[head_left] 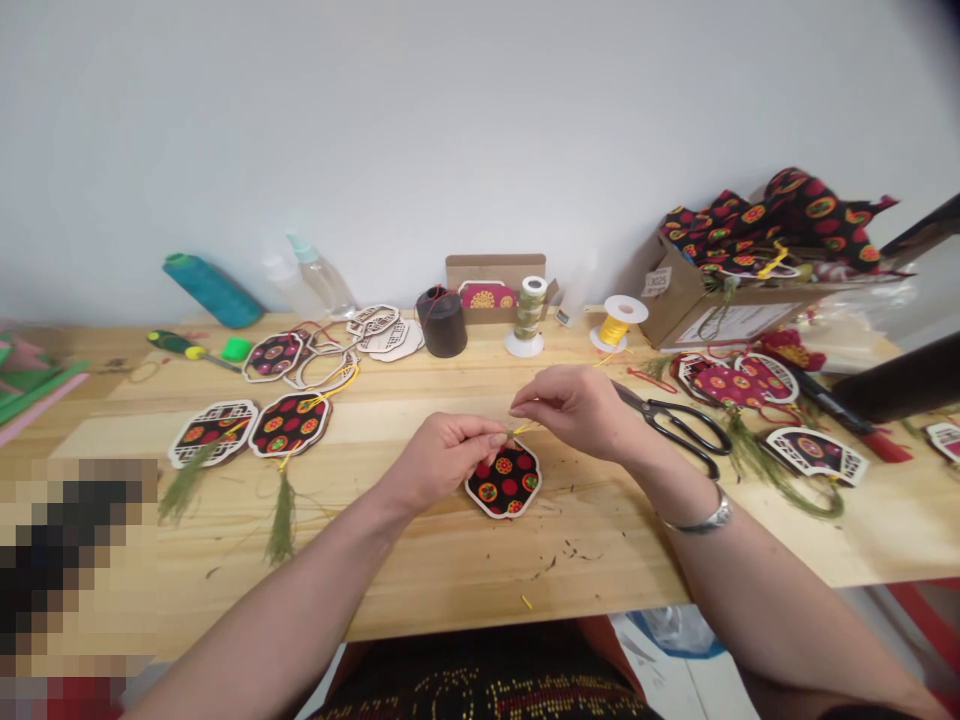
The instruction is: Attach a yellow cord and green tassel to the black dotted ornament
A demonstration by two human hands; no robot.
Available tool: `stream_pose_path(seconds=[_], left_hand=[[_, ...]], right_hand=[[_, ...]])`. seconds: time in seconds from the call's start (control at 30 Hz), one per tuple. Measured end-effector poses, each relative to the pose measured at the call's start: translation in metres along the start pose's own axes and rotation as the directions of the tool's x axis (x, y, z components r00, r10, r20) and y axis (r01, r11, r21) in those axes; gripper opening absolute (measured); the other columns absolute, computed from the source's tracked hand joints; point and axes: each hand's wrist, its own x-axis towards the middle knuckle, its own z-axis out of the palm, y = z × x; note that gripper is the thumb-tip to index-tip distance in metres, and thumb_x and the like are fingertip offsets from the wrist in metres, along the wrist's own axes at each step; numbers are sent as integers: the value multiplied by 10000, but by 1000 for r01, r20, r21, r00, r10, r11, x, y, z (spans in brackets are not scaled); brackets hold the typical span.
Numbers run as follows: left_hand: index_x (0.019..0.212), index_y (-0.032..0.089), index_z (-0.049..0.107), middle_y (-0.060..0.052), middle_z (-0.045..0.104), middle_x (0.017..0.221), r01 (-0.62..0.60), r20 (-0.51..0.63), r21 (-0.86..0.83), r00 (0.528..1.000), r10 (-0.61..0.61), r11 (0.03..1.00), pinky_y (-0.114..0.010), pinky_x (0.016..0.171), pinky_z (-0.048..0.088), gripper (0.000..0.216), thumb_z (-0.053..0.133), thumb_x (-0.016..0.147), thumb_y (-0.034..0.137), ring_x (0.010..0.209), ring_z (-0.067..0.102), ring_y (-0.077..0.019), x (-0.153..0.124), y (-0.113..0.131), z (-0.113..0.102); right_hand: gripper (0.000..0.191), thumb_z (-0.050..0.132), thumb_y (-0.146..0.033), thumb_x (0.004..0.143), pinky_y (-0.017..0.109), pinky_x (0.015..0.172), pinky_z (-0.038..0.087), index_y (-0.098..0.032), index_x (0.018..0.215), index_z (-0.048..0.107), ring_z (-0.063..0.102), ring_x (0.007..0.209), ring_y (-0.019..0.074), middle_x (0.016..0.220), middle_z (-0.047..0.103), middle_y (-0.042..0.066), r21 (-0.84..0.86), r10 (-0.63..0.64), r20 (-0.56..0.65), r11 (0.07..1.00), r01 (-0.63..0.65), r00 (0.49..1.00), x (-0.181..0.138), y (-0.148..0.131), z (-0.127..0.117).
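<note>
Ornament [514,489] lay mid-frame, my left hand [448,452] pinching its top, likely steadying the yellow cord [528,429]; right hand [581,408] pinched together (on what, I couldn't tell).

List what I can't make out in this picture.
In the head view:
Middle ornament, upper left edge: behind the left hand.
Right hand, whether it pinches the yellow cord: too small.
Box, lower contents: under the cloth.
White label, its print: too small.
Far-right ornament: cut off by the right edge.

We're in a craft workshop: conical teal thread spool [214,290] at eleven o'clock, black-handled metal scissors [651,409] at two.
</note>
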Motion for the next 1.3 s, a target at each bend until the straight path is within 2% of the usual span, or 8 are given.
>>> stream_pose_path(seconds=[0.2,0.33,0.43,0.57,0.7,0.97,1.13,1.3], left_hand=[[784,149,719,41,514,523,-43,6,-111,999,44,993,-165,402,244,178,671,719,307,421,341,-29,0,-2,-3],[776,146,710,34,527,562,-146,-103,-157,986,131,977,-166,417,263,176,668,735,312,443,363,-27,3,-3,-5],[800,143,702,33,535,575,-184,-229,-55,959,167,981,-179,415,277,189,655,745,317,446,372,-40,3,-3,-7],[712,140,670,29,537,570,-217,-332,193,903,272,957,-197,452,331,174,605,772,290,467,399,-63,1,2,-6],[612,156,601,18,553,572,-280,-324,321,865,382,905,-211,580,415,205,560,787,255,577,501,-104,0,4,-4],[595,168,601,17,550,543,-304,-309,430,836,454,850,-216,585,427,232,539,795,268,560,508,-118,-1,4,-2],[703,167,690,0,653,614,-291,-316,487,820,477,823,-220,613,451,186,546,793,242,594,568,-129,-1,1,-2],[702,174,700,-1,650,596,-301,-264,569,814,517,765,-226,578,439,228,523,819,259,573,567,-134,1,-5,-3]], right_hand=[[163,605,-245,797,235,585,401,-122,745,697,550,618,106,692,674,41,363,85,89,925,-112,992,5,12,8],[222,601,-298,800,218,514,359,-111,719,687,465,540,81,593,601,6,476,110,162,862,-176,981,6,14,16],[237,589,-307,806,215,517,369,-105,726,683,455,538,80,589,590,6,488,108,179,854,-183,978,5,8,19],[236,561,-278,826,211,537,381,-109,709,676,481,562,88,609,608,18,396,59,149,911,-114,987,2,-5,18],[227,511,-187,847,203,547,354,-116,701,668,481,557,77,610,612,14,219,-19,115,976,-7,993,0,-13,16],[268,481,-197,872,216,537,288,-137,659,632,436,526,67,575,582,-4,19,-81,95,997,80,992,-4,-18,12],[267,478,-187,867,228,554,305,-143,667,649,498,557,83,609,629,19,-49,-107,119,992,113,987,-5,-20,13],[246,472,-172,867,228,561,330,-162,730,677,522,573,91,639,651,22,-84,-185,128,977,197,974,-7,-19,15]])
